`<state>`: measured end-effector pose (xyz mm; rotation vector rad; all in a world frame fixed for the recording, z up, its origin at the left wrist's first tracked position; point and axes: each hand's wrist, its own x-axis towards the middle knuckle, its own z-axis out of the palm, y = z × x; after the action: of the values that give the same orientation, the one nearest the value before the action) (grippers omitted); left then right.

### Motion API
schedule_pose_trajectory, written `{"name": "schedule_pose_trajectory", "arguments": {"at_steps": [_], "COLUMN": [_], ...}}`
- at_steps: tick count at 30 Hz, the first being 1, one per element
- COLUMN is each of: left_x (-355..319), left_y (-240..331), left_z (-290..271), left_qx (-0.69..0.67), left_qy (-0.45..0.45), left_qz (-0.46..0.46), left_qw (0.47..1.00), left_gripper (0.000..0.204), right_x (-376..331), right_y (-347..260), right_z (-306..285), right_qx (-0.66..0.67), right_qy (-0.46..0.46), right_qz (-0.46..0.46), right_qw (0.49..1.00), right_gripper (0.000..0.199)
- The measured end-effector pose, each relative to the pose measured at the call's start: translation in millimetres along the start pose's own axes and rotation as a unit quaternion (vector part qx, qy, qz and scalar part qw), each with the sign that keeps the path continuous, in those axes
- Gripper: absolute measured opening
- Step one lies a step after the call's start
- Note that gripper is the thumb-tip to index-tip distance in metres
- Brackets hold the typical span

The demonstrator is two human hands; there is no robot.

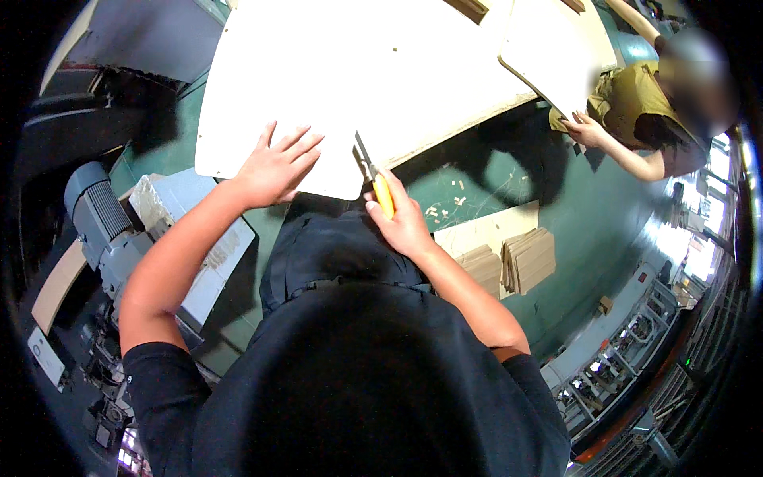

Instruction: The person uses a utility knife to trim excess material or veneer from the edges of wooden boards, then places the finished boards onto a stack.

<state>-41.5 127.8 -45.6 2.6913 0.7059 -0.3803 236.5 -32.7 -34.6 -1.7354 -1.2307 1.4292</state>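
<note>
A large white board (310,71) with rounded corners and small holes lies in front of me. My left hand (274,168) rests on its near edge, fingers spread, holding nothing. In my right hand (404,221) is a yellow-handled utility knife (383,195), gripped near the board's near right corner. Its dark blade points up and away, over the edge of the board. Whether the blade touches the board, I cannot tell.
To the right, a co-worker (636,103) holds another pale board (548,67). Stacked thin wooden pieces (528,258) lie on a pale sheet, near scattered scraps (445,208) on the green floor (584,230). A grey motor (99,203) stands at left. Machinery frames line the far right.
</note>
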Motion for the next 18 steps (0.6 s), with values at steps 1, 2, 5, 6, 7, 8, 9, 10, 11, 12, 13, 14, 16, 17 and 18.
{"name": "schedule_pose_trajectory", "arguments": {"at_steps": [1, 2, 5, 6, 7, 8, 9, 10, 11, 12, 13, 14, 16, 17, 18], "left_x": [-0.4, 1.4, 7.3, 10.6, 16.0, 20.3, 23.3, 24.1, 24.6, 25.4, 25.9, 26.1, 26.7, 26.4, 25.6], "left_y": [12.0, 23.6, 48.9, 55.5, 57.8, 53.9, 48.5, 45.0, 44.9, 44.7, 44.5, 43.5, 41.9, 42.3, 42.4], "left_z": [4.9, 6.3, 12.1, 17.6, 22.7, 33.5, 43.0, 52.3, 47.6, 41.3, 37.4, 38.7, 43.4, 41.0, 38.5], "left_qx": [-0.004, -0.008, -0.042, -0.035, -0.030, -0.026, -0.021, -0.016, -0.028, -0.039, -0.051, -0.052, -0.053, -0.056, -0.059], "left_qy": [0.006, 0.014, 0.035, 0.044, 0.054, 0.078, 0.101, 0.123, 0.114, 0.104, 0.093, 0.105, 0.127, 0.117, 0.106], "left_qz": [-0.029, -0.053, -0.058, -0.055, -0.059, -0.053, -0.047, -0.041, -0.040, -0.039, -0.037, -0.034, -0.028, -0.030, -0.032], "left_qw": [1.000, 0.998, 0.997, 0.997, 0.996, 0.995, 0.994, 0.991, 0.992, 0.993, 0.994, 0.993, 0.990, 0.991, 0.992], "left_gripper": [0.100, 0.100, 0.102, 0.102, 0.086, 0.078, 0.070, 0.063, 0.061, 0.059, 0.058, 0.060, 0.064, 0.063, 0.062], "right_x": [-2.0, -5.9, -20.4, -23.8, -26.6, -29.1, -31.6, -34.1, -36.4, -39.0, -42.4, -46.1, -51.1, -54.2, -56.0], "right_y": [5.3, 10.2, 25.8, 30.3, 34.5, 37.3, 38.6, 39.6, 40.7, 41.5, 41.6, 40.8, 38.2, 36.8, 36.5], "right_z": [-2.3, -8.0, -21.9, -25.5, -29.1, -32.0, -32.9, -34.5, -36.8, -38.7, -40.5, -41.1, -39.0, -37.0, -35.5], "right_qx": [-0.124, -0.156, -0.237, -0.256, -0.274, -0.292, -0.303, -0.320, -0.336, -0.353, -0.361, -0.368, -0.386, -0.395, -0.405], "right_qy": [0.027, 0.027, 0.015, 0.004, -0.007, -0.016, -0.007, -0.016, -0.022, -0.029, -0.035, -0.039, -0.055, -0.066, -0.078], "right_qz": [-0.024, -0.042, -0.075, -0.072, -0.069, -0.067, -0.077, -0.072, -0.067, -0.062, -0.060, -0.058, -0.061, -0.064, -0.067], "right_qw": [0.992, 0.987, 0.968, 0.964, 0.959, 0.954, 0.950, 0.945, 0.939, 0.933, 0.930, 0.927, 0.919, 0.914, 0.909], "right_gripper": [0.069, 0.068, 0.064, 0.064, 0.063, 0.063, 0.061, 0.061, 0.060, 0.060, 0.059, 0.058, 0.057, 0.056, 0.055]}}
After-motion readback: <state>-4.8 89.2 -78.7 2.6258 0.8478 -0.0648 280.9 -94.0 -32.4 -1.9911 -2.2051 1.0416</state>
